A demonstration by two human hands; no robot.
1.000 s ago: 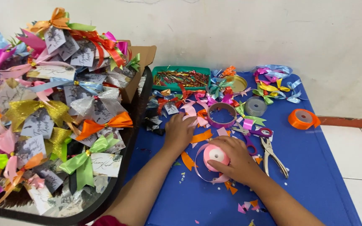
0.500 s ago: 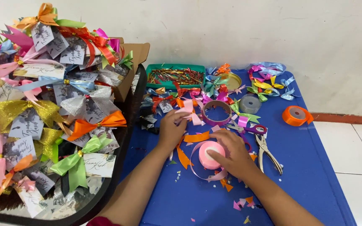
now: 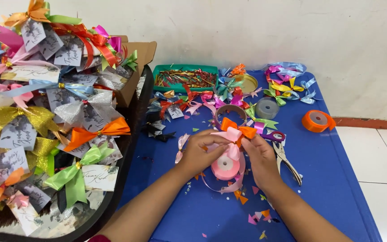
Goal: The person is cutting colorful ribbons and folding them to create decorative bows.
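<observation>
Two-handed at this moment: pinched a pink bow (image 3: 230,134) between left hand (image 3: 200,152) and right hand (image 3: 260,159), each clamped by the fingertips on its loops and middle. Held it just above the pink ribbon spool (image 3: 225,166), near the middle of the blue table (image 3: 337,179), with a tail of pink ribbon trailing down toward the near edge.

A second earlier, had the left hand stretched toward the loose bows farther back and the right hand resting on the spool. Since then drew the left back and lifted the right off. By that, went from reaching to working the bow itself.

Could not tell whether the orange bow (image 3: 245,130) right behind was gripped too (touching the pink one, at least). Left the metal punch pliers (image 3: 285,157) lying just beside the right hand, and the orange spool (image 3: 318,121) well apart toward the right edge.
</observation>
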